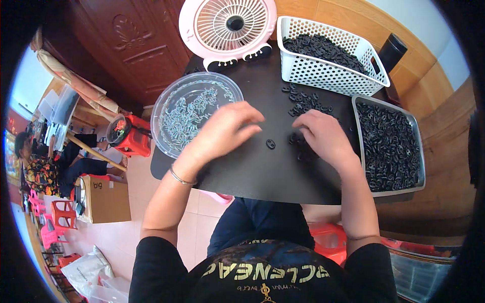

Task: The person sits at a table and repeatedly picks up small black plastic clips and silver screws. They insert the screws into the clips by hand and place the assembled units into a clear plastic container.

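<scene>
My left hand, slightly blurred, hovers over the right rim of a clear round tub, its thumb and fingers apart and nothing visible between them. Inside the tub lie many small, thin silvery pieces. A single black oval piece with two holes lies on the dark tabletop between my hands. Over a loose heap of similar black pieces is my right hand, fingers spread and bent downward. That hand covers part of the heap, and its fingertips are partly hidden.
Behind the heap stands a white perforated basket of black pieces. A grey tray full of them sits at the right. A pink fan stands at the back. Beyond the table's left side are a red stool, a cardboard box and a seated person.
</scene>
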Demonstrator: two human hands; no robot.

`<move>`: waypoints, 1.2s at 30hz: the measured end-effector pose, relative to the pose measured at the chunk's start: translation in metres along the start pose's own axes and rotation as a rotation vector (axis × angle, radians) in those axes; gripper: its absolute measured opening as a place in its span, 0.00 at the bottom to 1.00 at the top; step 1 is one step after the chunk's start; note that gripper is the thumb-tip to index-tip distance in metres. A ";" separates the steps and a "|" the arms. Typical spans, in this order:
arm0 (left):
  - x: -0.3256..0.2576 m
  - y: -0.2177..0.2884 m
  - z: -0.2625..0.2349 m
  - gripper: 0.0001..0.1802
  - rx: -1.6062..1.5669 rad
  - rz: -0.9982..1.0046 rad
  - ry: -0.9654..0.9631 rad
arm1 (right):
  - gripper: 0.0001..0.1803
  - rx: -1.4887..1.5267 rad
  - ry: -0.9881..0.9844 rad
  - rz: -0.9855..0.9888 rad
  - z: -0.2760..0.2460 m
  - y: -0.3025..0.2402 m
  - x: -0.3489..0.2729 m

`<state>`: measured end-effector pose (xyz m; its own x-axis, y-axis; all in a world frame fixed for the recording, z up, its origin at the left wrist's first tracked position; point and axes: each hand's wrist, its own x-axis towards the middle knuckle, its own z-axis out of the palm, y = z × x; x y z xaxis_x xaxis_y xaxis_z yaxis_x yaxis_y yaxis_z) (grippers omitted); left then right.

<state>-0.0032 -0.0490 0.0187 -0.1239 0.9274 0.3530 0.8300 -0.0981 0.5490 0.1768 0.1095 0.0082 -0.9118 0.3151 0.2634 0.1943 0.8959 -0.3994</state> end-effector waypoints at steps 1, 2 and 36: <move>0.001 0.001 0.008 0.10 0.057 0.119 -0.025 | 0.08 0.001 -0.042 0.024 -0.004 0.001 -0.002; 0.000 0.006 0.014 0.11 0.065 0.123 -0.067 | 0.08 0.002 -0.084 0.047 -0.006 0.001 -0.004; -0.007 -0.054 -0.014 0.07 0.489 -0.174 0.079 | 0.07 0.314 0.190 0.092 0.013 0.005 0.010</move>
<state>-0.0549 -0.0555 -0.0035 -0.3074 0.8831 0.3544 0.9481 0.2524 0.1932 0.1643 0.1128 -0.0024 -0.8063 0.4688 0.3605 0.1250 0.7309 -0.6709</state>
